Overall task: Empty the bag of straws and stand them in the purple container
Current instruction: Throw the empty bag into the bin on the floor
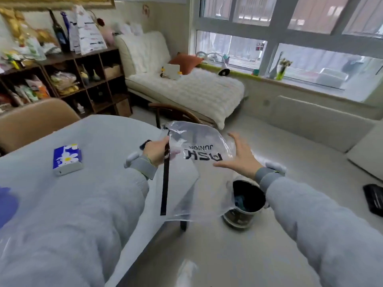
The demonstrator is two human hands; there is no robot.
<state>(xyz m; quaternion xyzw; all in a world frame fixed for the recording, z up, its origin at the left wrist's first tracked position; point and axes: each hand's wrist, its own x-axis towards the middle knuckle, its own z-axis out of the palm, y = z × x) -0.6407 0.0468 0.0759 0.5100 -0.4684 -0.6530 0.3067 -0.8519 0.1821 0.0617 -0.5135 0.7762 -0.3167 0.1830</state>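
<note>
Here, bag pinched in left fingers, right fingers alongside

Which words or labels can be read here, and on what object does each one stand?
"ASK JUNIOR": black print, seen upside down, on the clear plastic bag that the left hand holds.
White paper bags on the shelf: print too blurred to read.
Blue tissue pack: a daisy picture, no readable words.

L hand pinches the clear plastic bag by its black zip strip, held up past the table edge. R hand is spread flat, fingers straight, just beside the bag's far side. Round bin on floor below; blue daisy-print tissue pack on table.
</note>
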